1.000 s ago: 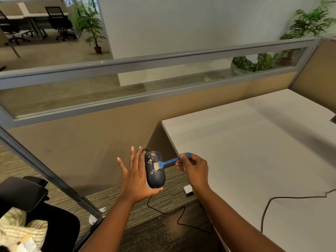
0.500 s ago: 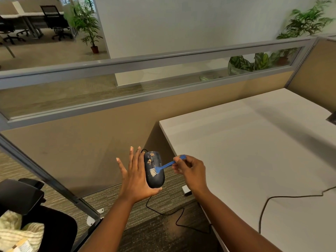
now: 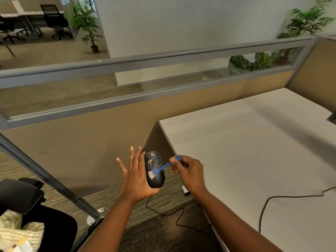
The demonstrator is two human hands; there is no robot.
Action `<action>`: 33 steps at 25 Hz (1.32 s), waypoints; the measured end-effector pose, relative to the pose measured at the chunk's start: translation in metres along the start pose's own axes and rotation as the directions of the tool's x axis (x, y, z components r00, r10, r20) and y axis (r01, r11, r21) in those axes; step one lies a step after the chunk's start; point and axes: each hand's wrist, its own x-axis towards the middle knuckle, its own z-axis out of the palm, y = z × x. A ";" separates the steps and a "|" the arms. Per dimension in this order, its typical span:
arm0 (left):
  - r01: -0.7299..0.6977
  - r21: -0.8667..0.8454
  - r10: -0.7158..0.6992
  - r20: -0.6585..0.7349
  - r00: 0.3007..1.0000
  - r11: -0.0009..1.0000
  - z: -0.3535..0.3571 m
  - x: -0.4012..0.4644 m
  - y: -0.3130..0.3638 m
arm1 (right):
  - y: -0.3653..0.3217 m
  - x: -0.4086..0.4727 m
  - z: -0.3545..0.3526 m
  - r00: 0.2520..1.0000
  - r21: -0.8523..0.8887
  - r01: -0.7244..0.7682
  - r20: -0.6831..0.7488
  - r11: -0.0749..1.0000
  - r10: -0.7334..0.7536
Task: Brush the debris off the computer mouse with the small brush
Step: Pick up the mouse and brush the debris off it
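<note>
Beside the left edge of the white desk [image 3: 254, 151], above the carpet [image 3: 163, 233], both hands work in free air; the beige partition [image 3: 81, 142] stands behind them and an office chair [image 3: 27, 197] is low at the left, well apart, so there is open room on all sides; the left hand [image 3: 135, 180] holds the computer mouse [image 3: 154, 170] from its left side and underneath, fingers stretched upward, thumb at the lower end; the long axis of the mouse runs away from the person, and its cable [image 3: 172, 213] hangs down to the floor; the right hand [image 3: 187, 170] is closed in a pinch on the handle of the small blue brush [image 3: 163, 167], which reaches leftward and down, its pale bristles lying on the middle of the mouse; the yellowish debris [image 3: 150, 161] sits on the far half, just beyond the bristles; I judge the next strokes must go there, away from the holding palm.
</note>
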 end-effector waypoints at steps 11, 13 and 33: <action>0.010 -0.018 -0.011 -0.017 1.000 1.000 -0.003 -0.003 -0.002 | 0.001 0.003 -0.005 0.998 0.089 -0.014 -0.054 0.996 0.019; 0.015 -0.022 -0.015 -0.024 1.000 1.000 -0.003 -0.003 -0.003 | 0.002 0.004 -0.007 0.991 0.067 -0.009 -0.134 0.998 0.018; 0.041 0.021 -0.041 -0.009 0.999 0.999 -0.001 -0.005 -0.006 | -0.008 0.004 -0.014 0.866 -0.232 0.481 0.280 0.846 -0.415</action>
